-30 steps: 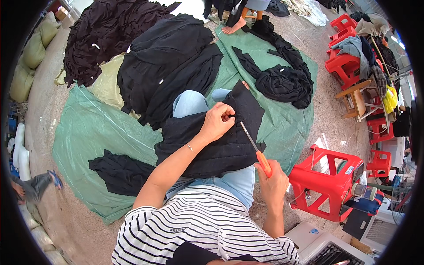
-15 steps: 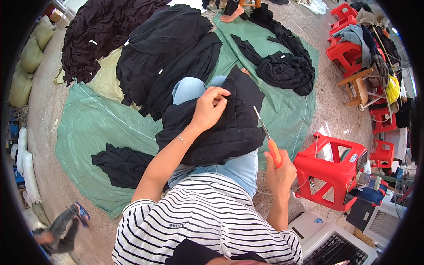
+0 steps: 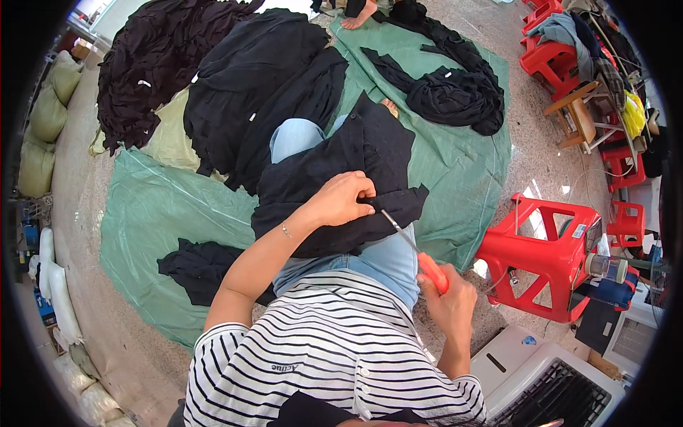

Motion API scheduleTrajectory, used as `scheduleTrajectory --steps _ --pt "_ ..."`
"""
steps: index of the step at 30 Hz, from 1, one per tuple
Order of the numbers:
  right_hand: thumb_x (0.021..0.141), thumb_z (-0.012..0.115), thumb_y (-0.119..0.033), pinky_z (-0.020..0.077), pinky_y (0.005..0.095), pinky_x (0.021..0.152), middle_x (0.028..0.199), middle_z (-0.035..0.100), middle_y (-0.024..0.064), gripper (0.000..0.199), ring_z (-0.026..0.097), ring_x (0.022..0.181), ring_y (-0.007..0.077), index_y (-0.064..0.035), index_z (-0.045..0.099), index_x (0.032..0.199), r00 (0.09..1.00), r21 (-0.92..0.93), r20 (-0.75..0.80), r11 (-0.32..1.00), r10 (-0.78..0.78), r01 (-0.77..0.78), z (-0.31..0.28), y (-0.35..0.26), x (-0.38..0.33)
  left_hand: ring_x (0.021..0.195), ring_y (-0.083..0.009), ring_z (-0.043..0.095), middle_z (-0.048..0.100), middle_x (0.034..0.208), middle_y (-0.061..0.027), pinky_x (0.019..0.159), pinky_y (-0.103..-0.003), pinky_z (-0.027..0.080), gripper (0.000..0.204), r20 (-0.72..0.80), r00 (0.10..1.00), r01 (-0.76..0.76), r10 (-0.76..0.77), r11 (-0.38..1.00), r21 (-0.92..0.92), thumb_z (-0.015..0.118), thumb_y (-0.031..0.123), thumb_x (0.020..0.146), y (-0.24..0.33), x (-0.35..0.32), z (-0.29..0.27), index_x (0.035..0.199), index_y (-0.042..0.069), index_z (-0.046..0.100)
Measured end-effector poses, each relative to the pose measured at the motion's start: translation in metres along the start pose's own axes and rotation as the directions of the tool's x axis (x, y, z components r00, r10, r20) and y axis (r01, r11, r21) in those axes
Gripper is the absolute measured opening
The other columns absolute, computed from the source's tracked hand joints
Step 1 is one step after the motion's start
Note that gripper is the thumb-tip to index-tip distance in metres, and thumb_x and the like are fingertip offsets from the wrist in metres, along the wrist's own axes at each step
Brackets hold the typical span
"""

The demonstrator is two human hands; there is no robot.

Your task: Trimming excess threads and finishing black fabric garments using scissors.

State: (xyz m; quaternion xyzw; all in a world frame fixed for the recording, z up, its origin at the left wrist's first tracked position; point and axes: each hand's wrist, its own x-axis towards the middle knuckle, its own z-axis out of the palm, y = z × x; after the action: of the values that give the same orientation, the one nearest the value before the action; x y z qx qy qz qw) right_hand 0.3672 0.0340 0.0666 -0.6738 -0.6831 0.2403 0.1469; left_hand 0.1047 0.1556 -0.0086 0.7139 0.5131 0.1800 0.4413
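Black cloth (image 3: 320, 167) lies across my lap, over my jeans. My left hand (image 3: 341, 199) is closed on a fold of this cloth, thumb and fingers pinched together near its right side. In my right hand (image 3: 452, 302) is a tool with an orange-red handle (image 3: 433, 273) and a thin, straight metal shaft; its exact kind is unclear. The shaft's tip points up and left, at the cloth just right of my left fingertips. Whether the tip touches the cloth I cannot tell.
A green sheet (image 3: 163, 235) covers the floor. Heaps of black cloth (image 3: 256, 64) and dark brown cloth (image 3: 142, 67) lie ahead, with a smaller black piece (image 3: 199, 267) at left. A red stool (image 3: 533, 249) stands at right, beside a white appliance (image 3: 512, 356). Another person's foot (image 3: 361, 14) shows at the top.
My left hand has moved down and toward the right on the cloth. The tool has tilted further left, bringing its tip close to the left fingers. The walking person at lower left is gone.
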Motion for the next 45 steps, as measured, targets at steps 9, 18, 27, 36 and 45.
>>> scheduleTrajectory --steps 9,18,27,36,45 --pt "0.084 0.075 -0.038 0.0455 0.0465 0.050 0.063 0.062 0.0155 0.035 0.061 0.055 0.0386 -0.0062 0.061 0.081 1.000 -0.058 -0.007 0.998 -0.015 0.015 0.015 -0.001 0.002 0.064 -0.0154 0.058 0.060 0.070 -0.0120 0.061 -0.032 0.045 0.026 -0.071 0.989 0.124 -0.133 0.984 -0.130 0.078 0.009 0.074 -0.003 0.002 0.009 0.084 -0.008 0.061" --pt "0.085 0.074 -0.036 0.0468 0.0466 0.056 0.074 0.065 0.0159 0.032 0.064 0.066 0.0386 -0.0060 0.064 0.087 0.981 -0.004 -0.145 0.992 0.126 -0.128 0.002 0.014 0.008 0.077 -0.0377 0.063 0.065 0.085 -0.0154 0.073 -0.046 0.051 0.034 -0.140 0.930 -0.287 0.341 0.907 0.308 0.075 0.027 0.075 0.032 0.023 0.021 0.097 0.001 0.068" --pt "0.086 0.072 -0.039 0.0472 0.0477 0.055 0.067 0.064 0.0174 0.033 0.063 0.063 0.0415 -0.0068 0.064 0.084 0.963 -0.053 -0.153 0.971 0.222 -0.232 -0.004 0.028 -0.008 0.085 -0.0376 0.068 0.069 0.086 -0.0203 0.076 -0.044 0.052 0.023 -0.080 0.997 0.032 -0.023 0.993 0.114 0.072 0.019 0.081 0.028 0.061 0.047 0.096 0.001 0.072" --pt "0.088 0.071 -0.038 0.0484 0.0473 0.058 0.072 0.065 0.0197 0.033 0.064 0.067 0.0419 -0.0052 0.064 0.088 0.971 -0.008 -0.207 0.992 0.120 -0.124 0.011 0.032 0.005 0.071 -0.0135 0.064 0.067 0.081 -0.0095 0.070 -0.027 0.050 0.016 0.004 0.996 0.092 -0.095 0.954 -0.286 0.069 0.009 0.085 0.010 0.066 0.038 0.093 -0.004 0.068" --pt "0.089 0.071 -0.035 0.0484 0.0489 0.060 0.074 0.065 0.0206 0.030 0.064 0.069 0.0434 -0.0063 0.064 0.095 0.931 0.024 -0.312 0.982 0.187 -0.189 0.021 0.050 0.019 0.067 -0.0306 0.062 0.065 0.077 -0.0158 0.066 -0.041 0.048 0.035 -0.435 0.824 0.375 -0.363 0.925 -0.063 0.077 0.033 0.078 -0.072 0.124 -0.068 0.078 0.001 0.065"
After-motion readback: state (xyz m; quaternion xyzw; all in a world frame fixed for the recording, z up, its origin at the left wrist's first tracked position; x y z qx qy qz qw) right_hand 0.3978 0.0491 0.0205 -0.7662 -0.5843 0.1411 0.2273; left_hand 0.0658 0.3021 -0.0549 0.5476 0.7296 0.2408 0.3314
